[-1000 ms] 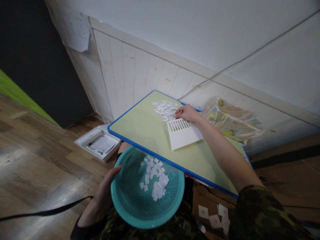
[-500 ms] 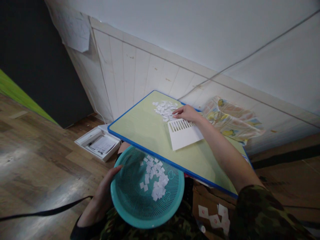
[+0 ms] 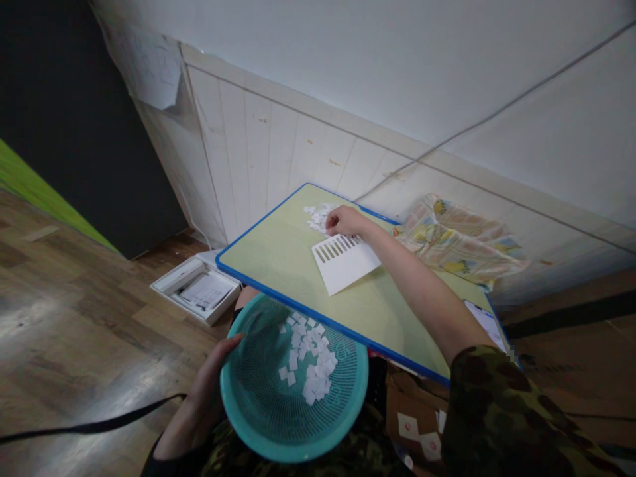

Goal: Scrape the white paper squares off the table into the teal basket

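Note:
My left hand (image 3: 211,377) grips the left rim of a teal plastic colander (image 3: 253,430), tilted against the front edge of the small table (image 3: 268,255). Inside it lie many small white paper squares (image 3: 318,377). Over the table's far part, my right hand (image 3: 345,222) is closed, fingertips down at a pile of white paper squares (image 3: 318,215). A white card with a row of slots (image 3: 350,268) lies under this hand and appears held by it; its contact with the fingers is partly hidden.
A patterned cloth (image 3: 462,238) hangs by the wall at the table's right. On the table's right end rests a flat, pale-faced object (image 3: 487,321), partly behind my arm. An open white box (image 3: 196,291) stands on the floor at left. Printed cards (image 3: 408,426) lie below right.
My right hand and the slotted card have slid left together, and the hand covers more of the paper pile. My left hand keeps its hold on the colander.

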Available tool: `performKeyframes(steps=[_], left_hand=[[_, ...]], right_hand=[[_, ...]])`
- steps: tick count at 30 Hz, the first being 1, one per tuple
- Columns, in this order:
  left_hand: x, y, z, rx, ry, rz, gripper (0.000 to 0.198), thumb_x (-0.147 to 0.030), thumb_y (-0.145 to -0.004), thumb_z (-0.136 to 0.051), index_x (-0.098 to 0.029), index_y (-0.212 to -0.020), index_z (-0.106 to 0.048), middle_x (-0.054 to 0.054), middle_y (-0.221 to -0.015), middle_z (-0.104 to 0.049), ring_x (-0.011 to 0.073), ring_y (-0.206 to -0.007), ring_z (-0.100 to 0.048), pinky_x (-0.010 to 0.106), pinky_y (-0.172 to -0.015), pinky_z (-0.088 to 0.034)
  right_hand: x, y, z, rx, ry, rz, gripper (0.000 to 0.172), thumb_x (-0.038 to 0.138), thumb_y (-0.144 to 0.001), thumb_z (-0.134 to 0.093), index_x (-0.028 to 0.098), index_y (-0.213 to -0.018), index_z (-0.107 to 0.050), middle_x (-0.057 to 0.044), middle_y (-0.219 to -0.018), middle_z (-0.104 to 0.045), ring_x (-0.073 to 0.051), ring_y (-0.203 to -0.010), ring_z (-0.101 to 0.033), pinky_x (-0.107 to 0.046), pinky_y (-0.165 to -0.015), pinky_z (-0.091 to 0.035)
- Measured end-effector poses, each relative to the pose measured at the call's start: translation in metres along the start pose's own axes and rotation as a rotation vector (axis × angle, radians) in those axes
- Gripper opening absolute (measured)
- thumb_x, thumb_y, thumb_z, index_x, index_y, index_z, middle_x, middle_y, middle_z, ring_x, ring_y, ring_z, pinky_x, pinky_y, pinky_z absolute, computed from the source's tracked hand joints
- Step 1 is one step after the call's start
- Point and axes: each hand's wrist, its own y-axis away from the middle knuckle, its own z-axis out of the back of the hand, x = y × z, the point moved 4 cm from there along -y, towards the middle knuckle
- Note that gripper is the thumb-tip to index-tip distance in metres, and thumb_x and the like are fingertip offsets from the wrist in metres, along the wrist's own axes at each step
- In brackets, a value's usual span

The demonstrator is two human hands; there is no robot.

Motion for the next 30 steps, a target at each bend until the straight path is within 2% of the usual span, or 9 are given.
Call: performKeyframes(steps=[3,6,11,15,21,23,26,30], left_hand=[[0.002,-0.006,0.006,0.021,-0.001,-0.001,0.038,-0.020,-0.093,-0.066,-0.008,-0.128,-0.073,0.006,-0.068,-0.083,0.0289,-0.059,-0.080,0.032,-0.056,-0.065],[0.004,-0.009,0.007,0.025,-0.008,0.002,0.036,-0.020,-0.092,-0.067,-0.009,-0.126,-0.074,0.006,-0.068,-0.083,0.0289,-0.061,-0.080,0.031,-0.054,-0.064],[0.000,-0.003,0.001,-0.046,-0.019,-0.008,0.030,-0.015,-0.094,-0.062,-0.009,-0.120,-0.076,0.004,-0.059,-0.079,0.0269,-0.054,-0.078,0.029,-0.046,-0.060],[-0.001,0.001,-0.001,-0.053,-0.025,-0.005,0.034,-0.017,-0.089,-0.068,-0.012,-0.122,-0.076,0.003,-0.059,-0.079,0.0294,-0.058,-0.079,0.033,-0.055,-0.064],[0.002,-0.002,0.002,-0.033,-0.026,-0.033,0.015,-0.014,-0.088,-0.067,-0.014,-0.097,-0.080,0.005,-0.057,-0.077,0.0278,-0.055,-0.077,0.032,-0.055,-0.064],[0.003,-0.002,0.001,-0.018,-0.024,-0.028,0.018,-0.015,-0.090,-0.067,-0.013,-0.100,-0.080,0.007,-0.063,-0.080,0.0289,-0.061,-0.080,0.033,-0.062,-0.066],[0.002,0.000,0.000,-0.026,-0.038,-0.009,0.031,-0.018,-0.091,-0.066,-0.010,-0.118,-0.078,0.007,-0.066,-0.082,0.0306,-0.065,-0.081,0.037,-0.070,-0.067],[0.002,0.000,-0.001,-0.027,-0.017,0.014,0.041,-0.019,-0.089,-0.067,-0.009,-0.128,-0.074,0.007,-0.070,-0.083,0.0325,-0.070,-0.082,0.038,-0.073,-0.068]], right_hand=[[-0.011,0.004,0.002,-0.042,-0.053,-0.021,0.014,0.019,-0.075,-0.080,0.016,-0.089,-0.079,-0.005,-0.089,-0.078,-0.015,-0.079,-0.067,-0.023,-0.074,-0.047],[-0.021,0.012,0.008,-0.080,-0.129,-0.043,0.016,0.023,-0.075,-0.081,0.015,-0.088,-0.077,-0.004,-0.087,-0.077,-0.013,-0.075,-0.064,-0.023,-0.071,-0.047],[-0.030,0.018,0.014,-0.074,-0.168,-0.077,0.019,0.017,-0.075,-0.077,0.013,-0.094,-0.079,-0.005,-0.086,-0.076,-0.013,-0.073,-0.064,-0.022,-0.066,-0.046],[-0.022,0.014,0.012,-0.053,-0.153,-0.069,0.029,0.017,-0.076,-0.076,0.017,-0.105,-0.082,-0.006,-0.096,-0.079,-0.013,-0.073,-0.066,-0.022,-0.067,-0.047],[0.003,0.003,0.002,-0.024,-0.026,-0.038,0.020,0.022,-0.077,-0.080,0.017,-0.095,-0.083,-0.006,-0.094,-0.081,-0.016,-0.084,-0.070,-0.022,-0.073,-0.047],[0.005,0.002,0.000,-0.007,0.006,-0.063,0.017,0.020,-0.076,-0.080,0.016,-0.092,-0.083,-0.007,-0.091,-0.081,-0.016,-0.082,-0.070,-0.022,-0.071,-0.046],[0.004,0.004,-0.001,0.009,0.004,-0.077,0.012,0.018,-0.076,-0.078,0.015,-0.088,-0.082,-0.006,-0.087,-0.080,-0.015,-0.079,-0.069,-0.022,-0.069,-0.045],[-0.003,0.010,0.004,-0.049,-0.093,-0.063,0.015,0.017,-0.076,-0.079,0.014,-0.091,-0.079,-0.006,-0.089,-0.080,-0.014,-0.078,-0.068,-0.022,-0.071,-0.048]])
